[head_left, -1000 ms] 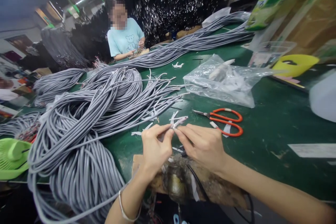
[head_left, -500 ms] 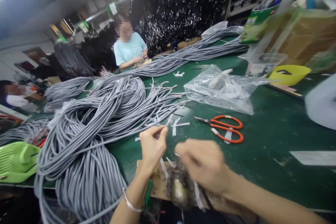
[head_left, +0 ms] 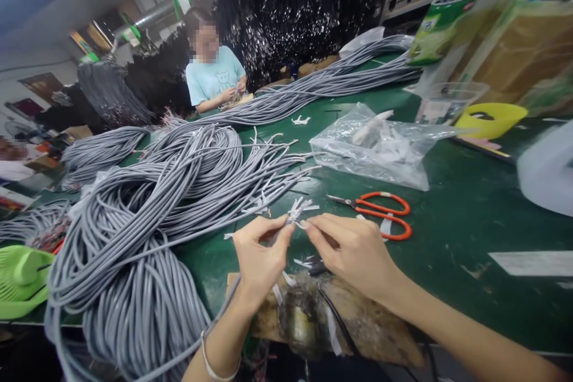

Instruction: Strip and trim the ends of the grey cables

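Observation:
Between the thumb and fingers of my left hand (head_left: pixel 262 248) is the end of a grey cable (head_left: pixel 230 295), whose length runs back past my wrist. Pale, loose strands (head_left: pixel 295 210) fan out at its tip. My right hand (head_left: pixel 353 250) meets the left there, thumb and fingers pinched on a thin white strand at the cable end. Below both hands, a worn wooden board (head_left: pixel 380 322) carries a dark, crusted fixture with a brassy round part (head_left: pixel 298 322). Orange-handled scissors (head_left: pixel 385 208) lie beyond my right hand.
Coils of grey cable (head_left: pixel 147 286) fill the left side. A clear plastic bag (head_left: pixel 371 149) rests beyond the scissors on the green table (head_left: pixel 452 215). A yellow container (head_left: pixel 492 125) stands right, a green fan-like object (head_left: pixel 22 280) far left. A co-worker (head_left: pixel 217 80) sits across.
My right hand has come up and left from above the fixture to meet my left hand at the cable end. The view has shifted slightly.

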Demonstrator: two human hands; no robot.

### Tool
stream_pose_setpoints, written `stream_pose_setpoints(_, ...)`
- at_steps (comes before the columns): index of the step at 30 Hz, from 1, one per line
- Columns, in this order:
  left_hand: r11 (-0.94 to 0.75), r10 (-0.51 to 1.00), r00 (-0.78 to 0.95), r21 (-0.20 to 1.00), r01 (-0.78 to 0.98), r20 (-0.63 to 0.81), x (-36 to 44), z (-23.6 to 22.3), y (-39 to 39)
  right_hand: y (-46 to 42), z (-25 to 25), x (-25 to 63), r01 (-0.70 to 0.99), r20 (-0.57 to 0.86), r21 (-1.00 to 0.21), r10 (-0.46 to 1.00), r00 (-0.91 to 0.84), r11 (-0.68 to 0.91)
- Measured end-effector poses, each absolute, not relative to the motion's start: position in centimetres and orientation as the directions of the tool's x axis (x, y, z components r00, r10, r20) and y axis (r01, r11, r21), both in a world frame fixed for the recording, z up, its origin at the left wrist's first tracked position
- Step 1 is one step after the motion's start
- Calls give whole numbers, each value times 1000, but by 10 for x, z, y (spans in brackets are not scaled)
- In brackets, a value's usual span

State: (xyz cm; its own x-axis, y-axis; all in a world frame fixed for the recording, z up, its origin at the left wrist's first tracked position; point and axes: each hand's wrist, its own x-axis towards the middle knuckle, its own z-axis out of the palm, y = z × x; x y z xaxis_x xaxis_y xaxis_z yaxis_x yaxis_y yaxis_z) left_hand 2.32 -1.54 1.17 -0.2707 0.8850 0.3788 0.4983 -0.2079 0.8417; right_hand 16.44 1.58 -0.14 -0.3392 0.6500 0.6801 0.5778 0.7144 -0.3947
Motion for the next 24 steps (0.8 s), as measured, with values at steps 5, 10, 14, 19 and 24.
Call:
stream_pose_setpoints(5, -315, 818, -183, 691, 650, 545, 26, 10, -19, 20, 0, 165, 501, 637, -501, 693, -338, 705)
stream_pose_setpoints(10, -315, 788, -132, 578, 752, 601, 25, 5, -15, 10, 6, 160, 400, 674, -522, 652, -348, 753)
stream_pose_setpoints(14, -139, 894, -226, 717, 683, 388, 20, 6, -7, -3, 5, 156, 185, 837, -272, 327, -438, 944)
stream_pose_setpoints(19, -134, 931, -266, 912, 387, 250, 19, 15, -9, 12, 1, 162, 470, 766, -413, 576, -285, 781)
stream_pose_setpoints(24, -156, 948, -215, 930, 332, 236, 20, 15, -15, 21, 0, 162, 507, 691, -461, 653, -310, 728)
